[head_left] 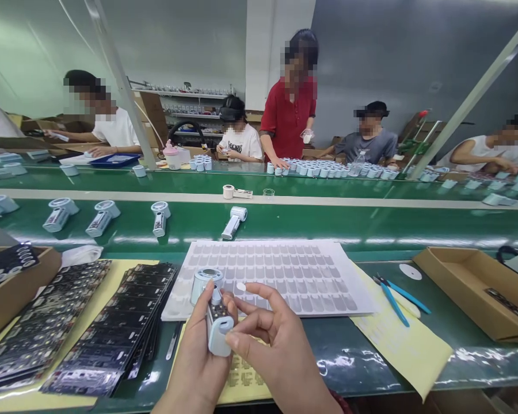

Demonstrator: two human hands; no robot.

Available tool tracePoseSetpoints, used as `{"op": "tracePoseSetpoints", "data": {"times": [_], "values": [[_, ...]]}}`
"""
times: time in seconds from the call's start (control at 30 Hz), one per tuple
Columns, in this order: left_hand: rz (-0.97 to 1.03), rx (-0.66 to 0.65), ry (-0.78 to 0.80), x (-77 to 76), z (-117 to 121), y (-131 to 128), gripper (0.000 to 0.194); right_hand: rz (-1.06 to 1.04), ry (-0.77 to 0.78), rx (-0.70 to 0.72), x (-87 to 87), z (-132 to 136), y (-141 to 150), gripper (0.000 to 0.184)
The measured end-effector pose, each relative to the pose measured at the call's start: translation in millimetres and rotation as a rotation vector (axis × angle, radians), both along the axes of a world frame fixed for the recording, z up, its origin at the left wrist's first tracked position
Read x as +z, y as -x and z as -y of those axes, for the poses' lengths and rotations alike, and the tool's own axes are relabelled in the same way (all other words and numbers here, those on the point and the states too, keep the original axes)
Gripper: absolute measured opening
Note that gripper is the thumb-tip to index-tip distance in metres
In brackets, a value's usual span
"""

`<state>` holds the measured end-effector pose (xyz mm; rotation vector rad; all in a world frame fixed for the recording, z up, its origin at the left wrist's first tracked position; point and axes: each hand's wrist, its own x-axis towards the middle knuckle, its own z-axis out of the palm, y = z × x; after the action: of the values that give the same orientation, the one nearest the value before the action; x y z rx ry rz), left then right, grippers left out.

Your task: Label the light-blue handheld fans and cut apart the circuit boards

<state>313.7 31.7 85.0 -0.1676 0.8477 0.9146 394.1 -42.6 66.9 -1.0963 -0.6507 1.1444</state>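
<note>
My left hand (198,351) is wrapped round a small pale blue device (213,313) with a round head and an open handle showing a circuit board. My right hand (271,339) touches the device's lower end with the thumb, and a small white oval sticker (241,286) sits on the tip of its index finger. Right behind the hands lies a white sticker sheet (285,276) with rows of peeled oval slots.
Stacks of black circuit-board strips (112,328) lie at the left on yellow paper. Blue tweezers (392,296) lie right of the sheet, and cardboard trays (475,287) stand at both sides. More pale blue devices (99,218) ride the green conveyor (328,224). Several people work across it.
</note>
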Motion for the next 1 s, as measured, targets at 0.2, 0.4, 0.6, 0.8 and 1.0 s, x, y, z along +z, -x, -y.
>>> {"op": "tracePoseSetpoints", "data": {"times": [0.2, 0.4, 0.6, 0.8, 1.0], "values": [[0.017, 0.018, 0.01, -2.4, -1, 0, 0.013, -0.023, -0.001, -0.008, -0.6, -3, 1, 0.053], [0.021, 0.023, 0.024, -6.1, -2, 0, 0.012, 0.037, 0.017, -0.016, -1.6, -4, 1, 0.051], [0.053, 0.031, 0.069, -1.0, 5, -2, 0.015, 0.354, -0.044, -0.118, -9.6, 4, 10, 0.057], [0.237, -0.067, 0.211, 2.7, 16, -1, 0.017, 0.808, -0.225, -0.324, -22.0, 8, 0, 0.096], [-0.118, -0.317, -0.12, -2.4, 25, -1, 0.01, 0.51, 0.017, -0.372, -29.8, 22, -56, 0.051]]}}
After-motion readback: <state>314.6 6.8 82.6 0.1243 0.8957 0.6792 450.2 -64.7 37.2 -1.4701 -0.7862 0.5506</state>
